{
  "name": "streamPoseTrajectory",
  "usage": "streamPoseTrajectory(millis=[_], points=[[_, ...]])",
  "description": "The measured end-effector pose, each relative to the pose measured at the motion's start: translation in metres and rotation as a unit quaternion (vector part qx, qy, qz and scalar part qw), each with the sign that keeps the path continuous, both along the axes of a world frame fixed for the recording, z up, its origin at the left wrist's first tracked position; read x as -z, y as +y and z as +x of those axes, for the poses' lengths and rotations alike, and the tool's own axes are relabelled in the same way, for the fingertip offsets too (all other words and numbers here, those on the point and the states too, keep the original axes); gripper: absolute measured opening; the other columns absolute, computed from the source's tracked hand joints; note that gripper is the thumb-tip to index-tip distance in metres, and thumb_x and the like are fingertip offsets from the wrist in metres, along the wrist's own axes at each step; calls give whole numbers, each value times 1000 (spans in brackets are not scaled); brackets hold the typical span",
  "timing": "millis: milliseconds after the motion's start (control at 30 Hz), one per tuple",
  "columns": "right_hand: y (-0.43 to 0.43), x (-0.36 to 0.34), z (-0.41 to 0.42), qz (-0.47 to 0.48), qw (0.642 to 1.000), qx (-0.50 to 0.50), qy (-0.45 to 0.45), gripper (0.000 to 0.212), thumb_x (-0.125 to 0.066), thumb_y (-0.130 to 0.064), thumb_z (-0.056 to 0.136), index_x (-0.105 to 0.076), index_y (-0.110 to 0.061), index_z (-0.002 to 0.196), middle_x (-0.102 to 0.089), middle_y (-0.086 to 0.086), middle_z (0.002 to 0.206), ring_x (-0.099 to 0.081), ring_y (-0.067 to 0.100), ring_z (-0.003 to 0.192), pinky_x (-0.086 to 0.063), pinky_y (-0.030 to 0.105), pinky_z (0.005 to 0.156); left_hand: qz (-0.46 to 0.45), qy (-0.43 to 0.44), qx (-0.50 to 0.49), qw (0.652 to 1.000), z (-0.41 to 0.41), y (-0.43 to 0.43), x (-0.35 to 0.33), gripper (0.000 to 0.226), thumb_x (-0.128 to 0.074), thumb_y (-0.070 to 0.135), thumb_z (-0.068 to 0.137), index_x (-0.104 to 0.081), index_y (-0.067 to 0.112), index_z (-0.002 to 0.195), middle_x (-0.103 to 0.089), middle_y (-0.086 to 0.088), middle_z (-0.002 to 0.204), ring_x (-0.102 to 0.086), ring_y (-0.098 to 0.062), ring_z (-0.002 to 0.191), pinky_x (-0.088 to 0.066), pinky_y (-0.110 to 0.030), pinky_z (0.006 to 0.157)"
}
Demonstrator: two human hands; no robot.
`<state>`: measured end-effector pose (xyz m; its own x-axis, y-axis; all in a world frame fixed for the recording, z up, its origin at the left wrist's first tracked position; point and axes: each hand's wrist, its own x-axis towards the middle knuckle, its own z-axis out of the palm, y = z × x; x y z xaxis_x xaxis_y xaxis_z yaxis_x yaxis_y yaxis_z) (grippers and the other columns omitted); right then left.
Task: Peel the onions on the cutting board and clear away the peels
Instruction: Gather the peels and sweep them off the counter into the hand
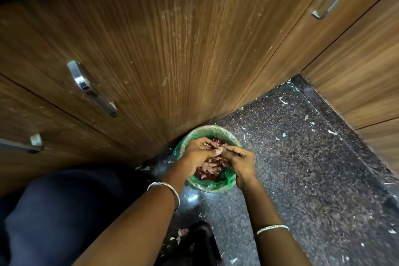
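Head view: left hand and right hand meet fingertip to fingertip, curled fingers pinching scraps of onion peels. The rest are heaped directly beneath in a green-lined bin on the floor.

**A:** Pretty dim overall, no? Light seems to come from overhead: there's a white glare spot on the polished floor and glints on the cabinet handle.

**B:** Yep. The wide-angle lens bows the cabinet doors toward the edges, the corners go dark, and the dark clothing bottom-left is soft, shadowy mush.
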<state>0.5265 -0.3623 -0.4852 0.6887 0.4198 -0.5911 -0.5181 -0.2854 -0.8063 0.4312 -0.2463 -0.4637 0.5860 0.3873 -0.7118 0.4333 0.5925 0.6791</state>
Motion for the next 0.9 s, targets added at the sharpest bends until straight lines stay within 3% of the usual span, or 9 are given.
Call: streamPoseTrajectory(millis=[167,333,533,633,733,833,900], points=[[-4,3,6,3,1000,-26,-2,16,-78,4,77,-80,-8,89,-77,17,96,-73,37,96,-58,46,89,-11,7,17,1000,1,4,-5,22,-78,1,83,-67,4,102,-71,-5,81,-72,-7,64,-60,-27,53],[-4,-1,10,8,999,-29,15,21,-78,8,76,-76,1,96,-77,18,95,-74,33,89,-62,35,76,-9,8,51,999,3,10,-6,19,-78,-2,83,-67,6,96,-73,-6,84,-72,-9,71,-61,-29,55],[-5,-11,16,-1,997,-71,-5,21,-76,10,76,-78,-5,90,-78,13,92,-75,25,83,-61,29,69,3,42,103,994,6,17,-10,15,-78,0,84,-69,11,90,-76,-5,87,-73,-12,79,-65,-37,67],[-6,-13,11,-18,995,-100,-25,24,-77,9,76,-80,-9,91,-78,10,96,-74,27,92,-60,37,80,15,60,169,984,6,18,-14,12,-74,7,90,-65,15,92,-76,-8,92,-73,-15,79,-64,-36,69],[-4,-11,3,-21,997,-68,25,21,-72,10,80,-78,-4,95,-77,16,97,-74,33,93,-60,44,85,33,77,206,975,5,18,-16,11,-70,17,95,-59,21,94,-73,-11,105,-72,-20,88,-62,-40,77],[-2,-16,1,-25,998,-26,60,20,-63,13,88,-74,2,99,-77,19,91,-75,25,76,-63,34,70,69,99,186,975,2,19,-21,8,-65,18,99,-59,20,104,-70,-13,107,-68,-24,92,-59,-44,82],[-2,-20,1,-55,997,-39,40,21,-59,12,91,-74,0,99,-77,16,85,-73,16,66,-60,24,58,155,106,196,962,2,23,-22,8,-63,19,100,-68,19,107,-71,-18,114,-67,-26,95,-58,-45,87]])
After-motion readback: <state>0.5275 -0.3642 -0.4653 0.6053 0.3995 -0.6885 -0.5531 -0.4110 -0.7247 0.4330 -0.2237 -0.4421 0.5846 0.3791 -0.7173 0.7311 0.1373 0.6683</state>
